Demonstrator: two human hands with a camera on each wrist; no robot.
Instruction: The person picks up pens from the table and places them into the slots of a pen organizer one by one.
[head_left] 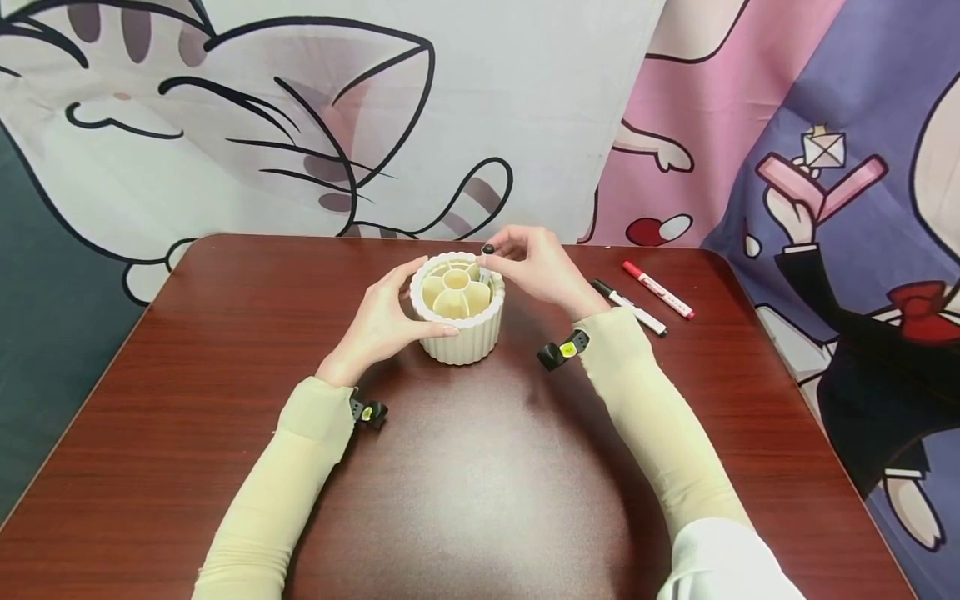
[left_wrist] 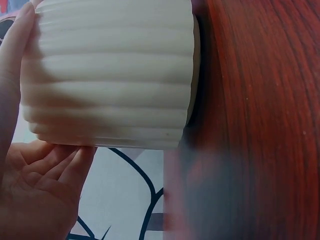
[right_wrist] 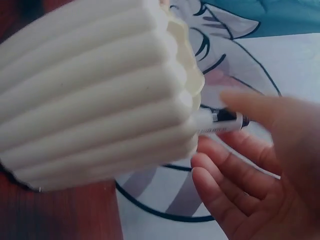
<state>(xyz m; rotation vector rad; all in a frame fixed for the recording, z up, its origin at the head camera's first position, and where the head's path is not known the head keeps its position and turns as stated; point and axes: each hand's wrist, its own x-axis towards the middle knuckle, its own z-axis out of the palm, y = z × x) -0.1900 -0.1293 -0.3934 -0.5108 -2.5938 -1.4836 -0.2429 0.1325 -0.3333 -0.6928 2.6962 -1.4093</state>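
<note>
A cream, ribbed round pen holder with petal-shaped compartments stands on the table. My left hand grips its left side, thumb at the front and fingers round the back; the left wrist view shows its ribbed wall close up. At the right of the holder's rim, my right hand pinches a black-and-white marker near its black end. The marker's lower part is hidden inside the holder. In the right wrist view the marker lies between thumb and index finger, the thumb blurred, the other fingers of the right hand loosely bent.
To the right of my right hand, a white marker with black ends and a red marker lie on the dark red-brown table. Behind the table's far edge hangs a cartoon-printed cloth.
</note>
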